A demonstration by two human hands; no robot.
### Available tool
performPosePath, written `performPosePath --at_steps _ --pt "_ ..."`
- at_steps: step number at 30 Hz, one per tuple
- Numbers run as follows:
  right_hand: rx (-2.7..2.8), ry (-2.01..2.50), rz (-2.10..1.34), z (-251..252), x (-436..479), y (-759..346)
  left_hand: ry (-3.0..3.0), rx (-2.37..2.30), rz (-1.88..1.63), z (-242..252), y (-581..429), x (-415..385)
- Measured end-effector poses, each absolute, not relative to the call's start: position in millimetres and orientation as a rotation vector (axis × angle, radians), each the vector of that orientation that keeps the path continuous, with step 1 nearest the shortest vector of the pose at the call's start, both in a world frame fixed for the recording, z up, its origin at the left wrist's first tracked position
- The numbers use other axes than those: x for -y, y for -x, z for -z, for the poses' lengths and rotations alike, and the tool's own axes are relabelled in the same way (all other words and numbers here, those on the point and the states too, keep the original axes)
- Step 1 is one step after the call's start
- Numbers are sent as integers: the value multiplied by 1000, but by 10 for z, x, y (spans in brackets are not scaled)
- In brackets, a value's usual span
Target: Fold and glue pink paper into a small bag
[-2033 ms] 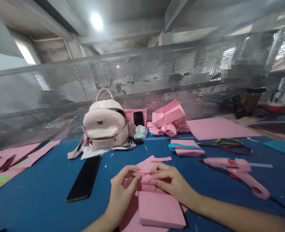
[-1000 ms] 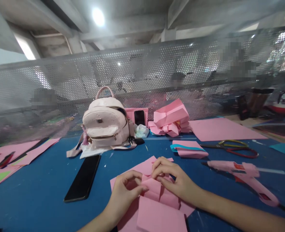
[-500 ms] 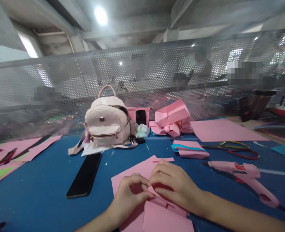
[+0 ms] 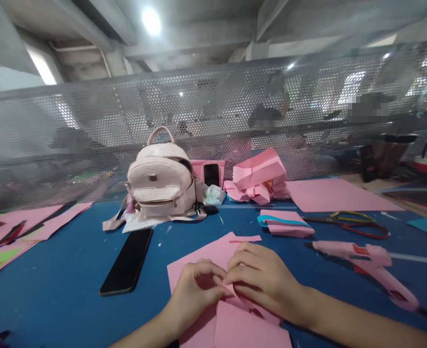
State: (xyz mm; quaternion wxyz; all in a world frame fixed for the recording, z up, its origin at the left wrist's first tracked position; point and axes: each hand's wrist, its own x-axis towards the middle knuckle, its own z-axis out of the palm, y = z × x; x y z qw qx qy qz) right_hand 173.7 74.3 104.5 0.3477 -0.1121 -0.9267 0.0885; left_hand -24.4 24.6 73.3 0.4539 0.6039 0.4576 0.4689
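Observation:
Low in the head view, both hands work on a piece of pink paper (image 4: 239, 301) that is folded over. My left hand (image 4: 198, 292) pinches its left edge between thumb and fingers. My right hand (image 4: 262, 280) is curled over the same paper from the right, its fingertips close to the left ones and partly hiding the fold. Under the hands lies a larger pink sheet (image 4: 187, 266), and a flat pink piece (image 4: 249, 331) rests in front of them. Just beyond the right fingers is a narrow pink strip (image 4: 245, 239).
On the blue table (image 4: 71, 270) are a black phone (image 4: 128, 263), a white backpack (image 4: 160, 183), a folded pink piece with a blue strip (image 4: 287, 224), scissors (image 4: 354, 223) and a pink glue gun (image 4: 373, 263). Crumpled pink paper (image 4: 258, 174) stands before a perforated metal screen (image 4: 220, 106).
The fold of pink paper between my hands has shifted and bends up a little more under the right fingers. My right hand has moved slightly; both hands keep their grip.

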Motion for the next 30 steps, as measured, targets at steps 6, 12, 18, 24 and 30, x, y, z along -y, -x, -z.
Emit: performPosePath --at_steps 6,12,18,24,30 --pt "2362 238 -162 -1053 -761 -1732 -1476 -1127 -1158 -747 250 -240" --pt "2386 243 -187 -1030 -765 -1749 -1446 -1131 -1163 -766 250 -240" --pt "2394 220 -194 -1031 -806 -1755 -1408 -1117 -1180 -775 240 -251" --pt "2391 216 -298 -1061 -816 -1763 -1379 -1116 -1172 -742 251 -266" --pt "2389 308 -401 -1093 -730 -1760 -1329 -1129 -1163 -740 250 -251"
